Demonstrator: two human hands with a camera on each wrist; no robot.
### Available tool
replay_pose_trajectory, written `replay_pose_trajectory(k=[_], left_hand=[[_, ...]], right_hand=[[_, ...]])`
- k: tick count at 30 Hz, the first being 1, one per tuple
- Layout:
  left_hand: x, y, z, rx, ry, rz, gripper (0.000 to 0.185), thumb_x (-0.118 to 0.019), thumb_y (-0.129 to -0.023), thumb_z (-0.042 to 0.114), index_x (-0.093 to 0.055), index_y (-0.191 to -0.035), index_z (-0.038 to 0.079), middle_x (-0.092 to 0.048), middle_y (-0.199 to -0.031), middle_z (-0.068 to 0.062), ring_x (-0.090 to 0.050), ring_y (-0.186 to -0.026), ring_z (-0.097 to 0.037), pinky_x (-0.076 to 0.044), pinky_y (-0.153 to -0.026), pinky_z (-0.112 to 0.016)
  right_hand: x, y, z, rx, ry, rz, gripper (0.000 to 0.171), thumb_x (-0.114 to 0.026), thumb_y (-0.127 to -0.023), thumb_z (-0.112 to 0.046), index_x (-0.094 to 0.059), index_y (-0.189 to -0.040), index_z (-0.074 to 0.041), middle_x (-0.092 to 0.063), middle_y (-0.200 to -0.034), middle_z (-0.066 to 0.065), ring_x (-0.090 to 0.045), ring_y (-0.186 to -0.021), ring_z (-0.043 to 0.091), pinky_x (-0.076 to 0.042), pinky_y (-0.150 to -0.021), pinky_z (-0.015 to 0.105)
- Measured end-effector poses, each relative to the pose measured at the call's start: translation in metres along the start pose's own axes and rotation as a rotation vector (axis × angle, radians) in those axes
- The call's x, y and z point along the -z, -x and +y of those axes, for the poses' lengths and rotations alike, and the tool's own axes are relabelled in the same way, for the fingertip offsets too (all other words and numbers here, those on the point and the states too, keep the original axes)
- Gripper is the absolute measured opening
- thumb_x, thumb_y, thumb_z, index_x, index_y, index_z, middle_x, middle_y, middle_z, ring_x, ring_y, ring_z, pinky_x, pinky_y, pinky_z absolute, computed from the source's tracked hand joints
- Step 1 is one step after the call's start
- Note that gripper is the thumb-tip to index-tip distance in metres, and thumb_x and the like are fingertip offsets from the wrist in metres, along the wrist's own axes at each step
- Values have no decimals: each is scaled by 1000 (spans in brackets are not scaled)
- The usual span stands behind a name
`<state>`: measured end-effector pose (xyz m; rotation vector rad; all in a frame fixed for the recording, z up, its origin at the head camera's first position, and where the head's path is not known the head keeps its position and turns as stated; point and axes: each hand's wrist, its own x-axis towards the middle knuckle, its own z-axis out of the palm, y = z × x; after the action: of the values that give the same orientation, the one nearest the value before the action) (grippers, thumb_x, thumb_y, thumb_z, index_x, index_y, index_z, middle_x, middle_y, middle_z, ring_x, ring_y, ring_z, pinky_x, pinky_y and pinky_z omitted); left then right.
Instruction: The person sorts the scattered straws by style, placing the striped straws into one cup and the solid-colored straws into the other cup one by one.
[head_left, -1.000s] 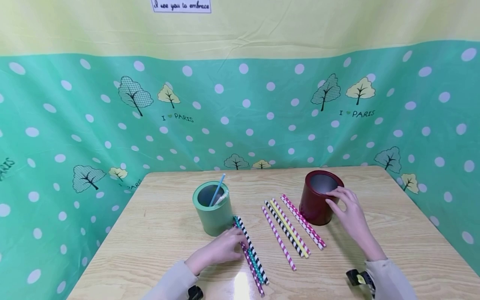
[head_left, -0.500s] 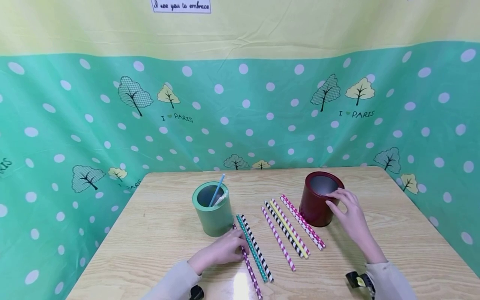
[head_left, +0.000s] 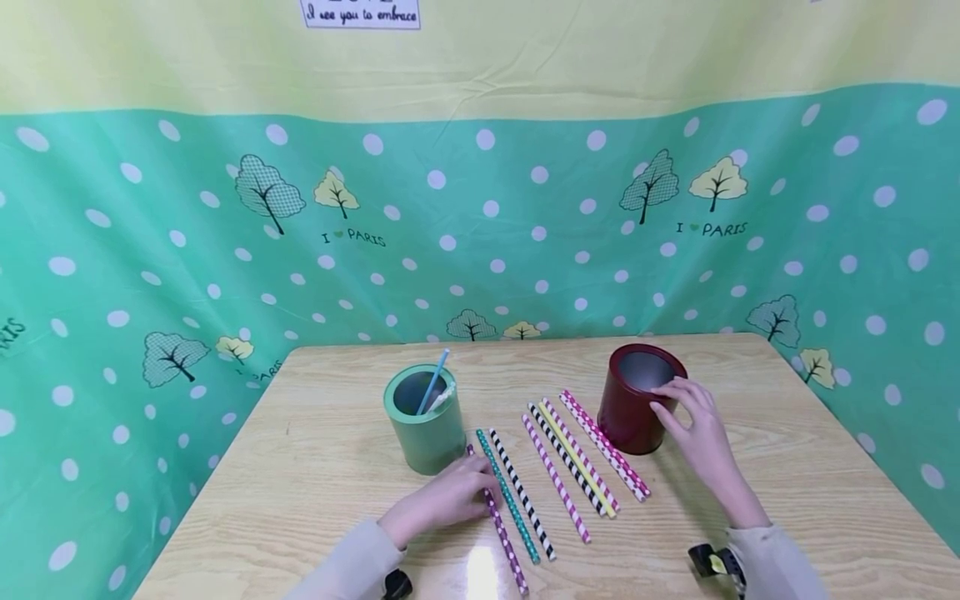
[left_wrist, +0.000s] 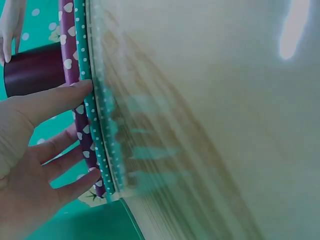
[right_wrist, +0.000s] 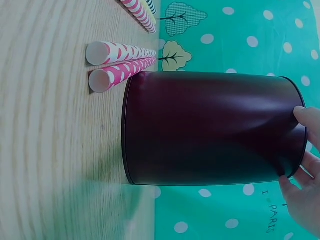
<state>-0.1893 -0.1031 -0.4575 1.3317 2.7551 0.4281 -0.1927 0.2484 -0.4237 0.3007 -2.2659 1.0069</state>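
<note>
In the head view my left hand [head_left: 452, 493] pinches a purple paper straw [head_left: 507, 546] with white hearts that lies on the table. The left wrist view shows the thumb [left_wrist: 60, 102] across this straw, its tip reaching a teal dotted straw [left_wrist: 101, 142]. Right of them lies a black-and-white striped straw [head_left: 525, 498]. Just beyond the left hand stands a green canister [head_left: 431, 442] holding a blue straw [head_left: 435, 379] and a pale one. My right hand [head_left: 703, 433] holds the rim of a dark red canister [right_wrist: 215, 127], which stands upright.
Between the canisters lie several more paper straws on the wooden table [head_left: 337, 417]: a purple-striped one [head_left: 555, 477], a yellow one [head_left: 588, 475], and two pink patterned ones [head_left: 611, 454] close beside the dark red canister. A patterned curtain [head_left: 495, 208] hangs behind.
The teal and black-striped straws have shifted right, away from the purple heart straw, and now lie spread apart. The left hand has moved slightly right. The right hand stays at the rim.
</note>
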Motion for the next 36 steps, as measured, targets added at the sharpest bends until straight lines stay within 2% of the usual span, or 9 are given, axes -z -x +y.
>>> replay_pose_trajectory(k=[6,11,13,17,20,22,27,29,36], left_hand=[[1,-7,1,-32,23,125,12,-69,-72,21,-66,-84,23,-50,-90,8,-46,-85,-5,-39,-77,-21],[3,-14,4,-39,62,204,16,-71,-71,21,-68,-87,19,-48,-92,5,-47,-84,-6,-41,-75,-18],[5,-16,5,-21,87,213,18,-71,-71,22,-68,-89,18,-48,-91,6,-46,-83,-5,-41,-72,-16],[8,-22,8,12,162,221,18,-70,-73,24,-67,-90,18,-48,-89,8,-47,-81,-5,-41,-69,-14],[10,-26,10,32,225,234,16,-69,-75,23,-66,-90,19,-48,-89,8,-51,-80,-9,-43,-67,-16],[11,-28,11,41,261,247,15,-67,-76,22,-65,-91,18,-49,-89,8,-52,-80,-12,-45,-67,-19],[14,-35,13,51,324,292,16,-63,-80,22,-64,-94,15,-53,-91,7,-54,-84,-12,-48,-71,-26],[16,-38,14,51,350,315,17,-62,-81,22,-64,-96,13,-55,-92,6,-55,-85,-11,-48,-73,-27],[22,-49,19,29,426,391,14,-63,-80,14,-62,-93,10,-56,-90,3,-57,-87,-9,-49,-75,-30]], right_hand=[[0,1,0,3,4,8,21,-65,-75,3,-63,-96,2,-51,-106,20,-38,-110,35,-32,-90,50],[-1,1,0,7,7,22,22,-66,-74,3,-63,-96,1,-52,-105,19,-38,-111,34,-26,-96,18],[-1,1,0,10,5,26,22,-66,-74,3,-63,-95,1,-52,-104,18,-38,-110,34,-23,-94,13],[-2,1,1,5,-10,26,22,-66,-74,4,-63,-95,1,-52,-104,18,-38,-111,35,-29,-97,36],[-3,1,1,5,-26,26,21,-65,-75,4,-63,-96,2,-52,-104,19,-37,-111,36,-30,-91,54],[-3,1,2,6,-27,27,22,-65,-74,4,-63,-96,2,-52,-104,19,-37,-111,36,-30,-93,52],[-3,1,3,21,-13,38,23,-66,-73,5,-63,-96,1,-53,-103,16,-38,-111,34,-25,-97,19],[-4,1,3,24,-10,39,23,-66,-73,5,-63,-96,1,-53,-103,16,-38,-111,34,-23,-95,15],[-3,1,2,-4,-18,20,22,-65,-75,4,-62,-97,2,-51,-104,18,-36,-113,36,-31,-91,54]])
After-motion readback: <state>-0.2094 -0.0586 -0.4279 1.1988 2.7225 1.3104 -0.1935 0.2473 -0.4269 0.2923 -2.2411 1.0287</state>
